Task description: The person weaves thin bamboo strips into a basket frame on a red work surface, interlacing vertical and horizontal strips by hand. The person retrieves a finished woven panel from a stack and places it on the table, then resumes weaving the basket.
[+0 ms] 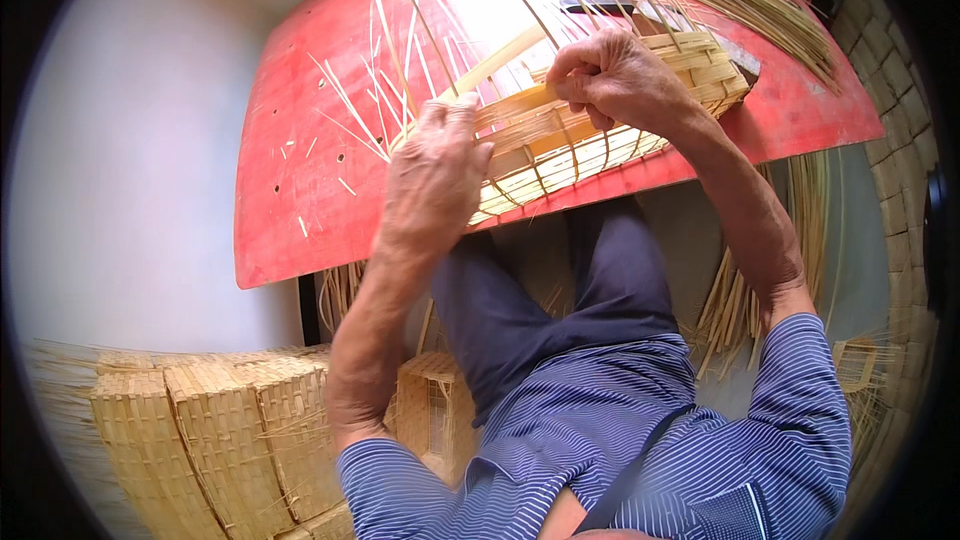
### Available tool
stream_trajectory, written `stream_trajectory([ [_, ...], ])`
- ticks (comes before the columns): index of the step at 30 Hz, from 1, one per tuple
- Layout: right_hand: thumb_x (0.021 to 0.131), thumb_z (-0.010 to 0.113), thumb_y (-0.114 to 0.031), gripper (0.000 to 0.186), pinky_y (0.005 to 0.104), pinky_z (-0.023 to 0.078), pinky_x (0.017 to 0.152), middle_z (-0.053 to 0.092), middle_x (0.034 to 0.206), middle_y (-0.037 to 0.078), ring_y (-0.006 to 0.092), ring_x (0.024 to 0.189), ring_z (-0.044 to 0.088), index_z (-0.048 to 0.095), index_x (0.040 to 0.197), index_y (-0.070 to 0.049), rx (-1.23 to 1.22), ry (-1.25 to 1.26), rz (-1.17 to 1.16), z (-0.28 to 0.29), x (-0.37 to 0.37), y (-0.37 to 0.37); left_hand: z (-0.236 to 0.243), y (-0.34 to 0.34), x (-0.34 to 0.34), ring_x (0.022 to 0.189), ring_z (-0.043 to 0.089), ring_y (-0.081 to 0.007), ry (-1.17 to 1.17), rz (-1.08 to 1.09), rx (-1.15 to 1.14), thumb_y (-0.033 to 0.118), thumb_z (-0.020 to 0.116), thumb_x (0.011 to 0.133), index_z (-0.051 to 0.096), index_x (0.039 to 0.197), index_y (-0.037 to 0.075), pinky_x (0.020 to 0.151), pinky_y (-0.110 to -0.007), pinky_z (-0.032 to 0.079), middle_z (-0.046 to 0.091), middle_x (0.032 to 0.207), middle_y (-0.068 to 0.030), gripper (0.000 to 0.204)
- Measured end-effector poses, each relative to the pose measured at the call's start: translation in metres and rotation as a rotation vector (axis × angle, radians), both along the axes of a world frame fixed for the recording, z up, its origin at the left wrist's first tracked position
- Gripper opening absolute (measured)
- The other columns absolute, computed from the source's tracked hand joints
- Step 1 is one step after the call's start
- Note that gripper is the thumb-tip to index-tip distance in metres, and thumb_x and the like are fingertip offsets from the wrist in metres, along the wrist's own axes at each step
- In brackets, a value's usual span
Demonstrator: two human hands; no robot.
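Note:
A partly woven bamboo basket lies along the near edge of the red table, with an open lattice on its near side and loose upright strips at its far and left sides. My left hand is closed around the basket's left end, its fingertips curled over the rim. Toward the basket's right half, my right hand pinches a flat bamboo strip that runs along the upper side between both hands. Another pale flat strip slants up behind it. My palms and some fingertips are hidden.
On the red table lie small bamboo scraps and, at the back, a long bundle of thin strips. A dark-handled tool sits behind the basket. Woven bamboo baskets stand at lower left; more strips lean under the table's right side.

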State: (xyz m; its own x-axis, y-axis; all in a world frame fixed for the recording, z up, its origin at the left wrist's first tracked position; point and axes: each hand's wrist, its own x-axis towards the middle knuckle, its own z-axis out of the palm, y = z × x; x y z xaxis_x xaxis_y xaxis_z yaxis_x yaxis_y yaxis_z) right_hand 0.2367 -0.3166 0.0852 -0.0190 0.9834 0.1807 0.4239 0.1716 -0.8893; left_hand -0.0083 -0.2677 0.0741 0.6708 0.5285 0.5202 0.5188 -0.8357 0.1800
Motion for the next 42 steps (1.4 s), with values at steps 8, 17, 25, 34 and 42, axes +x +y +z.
stream_trajectory([
  [8, 0.095, 0.063, -0.022, 0.027, 0.0256, 0.048, 0.049, 0.061, 0.058, 0.003, 0.0079, 0.052, 0.060, 0.071, 0.085, 0.002, 0.152, -0.126, -0.061, 0.040, 0.007, 0.002, 0.000, 0.001, 0.014, 0.081, 0.061, -0.0277, -0.178, 0.018, -0.269, 0.018, 0.070, 0.090, 0.063, 0.107, 0.006, 0.073, -0.040, 0.050, 0.059, 0.092, -0.0139, 0.022],
  [17, 0.094, 0.054, -0.014, 0.025, 0.0318, 0.059, 0.051, 0.067, 0.066, 0.017, 0.0221, 0.057, 0.071, 0.066, 0.104, 0.006, -0.318, -0.115, 0.030, 0.056, -0.020, 0.030, -0.012, 0.018, 0.004, 0.064, 0.044, -0.0023, -0.554, -0.168, -0.632, 0.026, 0.069, 0.097, 0.060, 0.092, 0.006, 0.056, -0.021, 0.038, 0.052, 0.072, 0.0060, 0.022],
  [25, 0.091, 0.061, -0.014, 0.024, 0.0340, 0.063, 0.067, 0.067, 0.093, 0.017, 0.0238, 0.079, 0.071, 0.062, 0.104, 0.007, -0.197, 0.404, 0.037, 0.021, -0.033, 0.044, -0.013, 0.012, 0.006, 0.063, 0.048, -0.0032, -0.690, -0.135, -0.635, 0.027, 0.070, 0.096, 0.060, 0.087, 0.005, 0.055, -0.022, 0.040, 0.054, 0.069, 0.0043, 0.025],
  [34, 0.098, 0.050, -0.009, 0.015, 0.0415, 0.062, 0.078, 0.067, 0.098, 0.017, 0.0280, 0.089, 0.072, 0.058, 0.101, 0.003, 0.081, 0.780, -0.003, 0.004, -0.047, 0.028, -0.011, 0.008, 0.012, 0.063, 0.052, -0.0120, -0.738, -0.021, -0.587, 0.017, 0.074, 0.091, 0.060, 0.081, 0.001, 0.058, -0.032, 0.042, 0.057, 0.070, -0.0041, 0.023],
  [42, 0.095, 0.056, -0.008, 0.013, 0.0372, 0.061, 0.069, 0.067, 0.081, 0.011, 0.0171, 0.069, 0.069, 0.062, 0.102, 0.002, 0.135, 0.839, 0.048, -0.002, -0.040, 0.026, -0.009, 0.004, 0.012, 0.060, 0.049, -0.0101, -0.815, -0.024, -0.609, 0.018, 0.073, 0.092, 0.060, 0.078, 0.001, 0.055, -0.031, 0.040, 0.056, 0.064, -0.0012, 0.026],
])
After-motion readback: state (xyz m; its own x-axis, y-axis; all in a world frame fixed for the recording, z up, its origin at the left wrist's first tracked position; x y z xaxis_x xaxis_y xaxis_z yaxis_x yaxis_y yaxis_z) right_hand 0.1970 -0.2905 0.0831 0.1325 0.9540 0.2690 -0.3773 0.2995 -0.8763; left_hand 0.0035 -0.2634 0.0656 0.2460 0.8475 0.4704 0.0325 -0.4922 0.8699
